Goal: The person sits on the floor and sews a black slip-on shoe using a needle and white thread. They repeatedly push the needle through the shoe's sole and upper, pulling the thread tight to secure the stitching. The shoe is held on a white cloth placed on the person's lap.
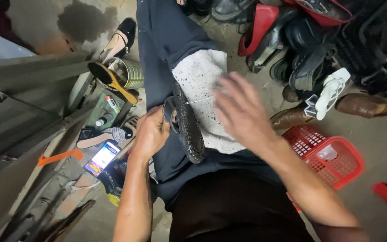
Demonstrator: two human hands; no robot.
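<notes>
My left hand [151,132] grips a black sandal [187,123] by its strap, sole turned up, resting on a speckled white cloth [202,76] spread over my dark-trousered thigh. A thin pale thread [199,101] runs from the sandal toward my right hand [242,110], which is blurred above the cloth with fingers spread; whether it pinches the thread I cannot tell.
A red plastic basket [337,154] stands on the floor at right. A heap of shoes [301,49] and a white sandal [330,92] fill the upper right. At left lie a metal can [128,71], a shoe brush [110,80], a lit phone [102,157] and a slipper [106,136].
</notes>
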